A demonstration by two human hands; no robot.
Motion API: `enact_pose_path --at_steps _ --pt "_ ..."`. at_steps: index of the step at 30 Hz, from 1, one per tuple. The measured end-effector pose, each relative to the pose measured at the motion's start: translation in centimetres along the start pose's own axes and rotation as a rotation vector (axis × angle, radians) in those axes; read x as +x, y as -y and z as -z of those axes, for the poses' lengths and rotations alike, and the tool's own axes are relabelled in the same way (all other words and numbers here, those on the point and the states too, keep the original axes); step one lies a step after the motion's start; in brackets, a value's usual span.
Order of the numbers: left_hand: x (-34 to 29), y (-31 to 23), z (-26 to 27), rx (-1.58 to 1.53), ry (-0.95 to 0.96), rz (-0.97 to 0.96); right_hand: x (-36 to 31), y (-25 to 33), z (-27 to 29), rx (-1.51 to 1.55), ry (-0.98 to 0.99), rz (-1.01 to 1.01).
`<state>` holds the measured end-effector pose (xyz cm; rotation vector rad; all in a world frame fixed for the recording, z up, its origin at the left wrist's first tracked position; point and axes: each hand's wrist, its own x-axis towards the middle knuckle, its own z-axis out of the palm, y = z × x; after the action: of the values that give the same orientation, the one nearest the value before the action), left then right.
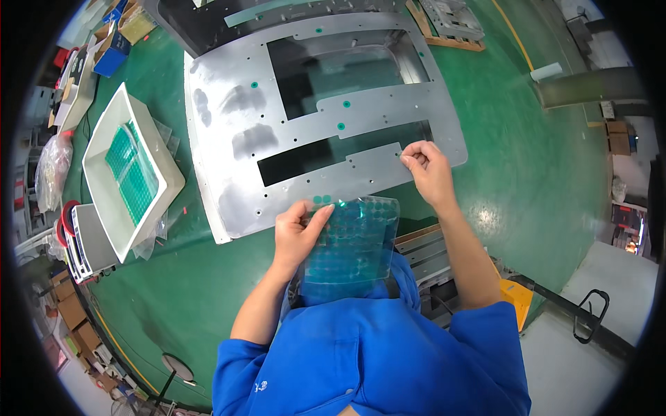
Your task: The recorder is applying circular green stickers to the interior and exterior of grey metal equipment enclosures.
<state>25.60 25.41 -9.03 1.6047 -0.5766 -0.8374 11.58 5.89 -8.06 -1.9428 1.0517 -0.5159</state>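
Note:
My left hand point(298, 232) pinches the upper left edge of a clear sheet of green round stickers point(350, 246), which hangs in front of my body. Two green dots show beside its fingertips at the sheet's top. Across a large grey metal panel point(291, 142) with rectangular cut-outs, my right hand point(431, 173) reaches to the near right part. Its thumb and forefinger are pressed together beside a small dark green spot at a hole; whatever they hold is too small to make out. Several green round stickers point(347, 104) sit on the panel's face.
Left of the panel stands a white plastic tub point(156, 177) with more green sticker sheets point(128, 173) inside. A blue bin point(111, 52) lies farther back. At the far right rests a wooden pallet point(454, 43) with metal parts. A yellow object point(515, 297) is near my right elbow.

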Motion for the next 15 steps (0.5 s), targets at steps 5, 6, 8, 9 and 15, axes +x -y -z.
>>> enact_pose_path --at_steps 5,6,8,9,15 --pt "-0.1 -0.3 0.9 -0.074 -0.007 0.012 1.3 -0.5 0.5 -0.179 0.107 -0.016" --pt "-0.1 -0.4 1.0 -0.074 -0.005 0.002 1.4 -0.4 0.5 -0.187 0.123 -0.032" --pt "-0.1 -0.3 1.0 -0.089 -0.006 -0.001 1.5 -0.4 0.5 -0.209 0.14 -0.049" --pt "-0.1 -0.3 1.0 -0.094 -0.006 -0.003 1.6 -0.4 0.5 -0.221 0.141 -0.049" --pt "0.1 0.2 1.0 -0.129 -0.018 0.018 1.9 -0.7 0.5 -0.262 0.151 -0.053"
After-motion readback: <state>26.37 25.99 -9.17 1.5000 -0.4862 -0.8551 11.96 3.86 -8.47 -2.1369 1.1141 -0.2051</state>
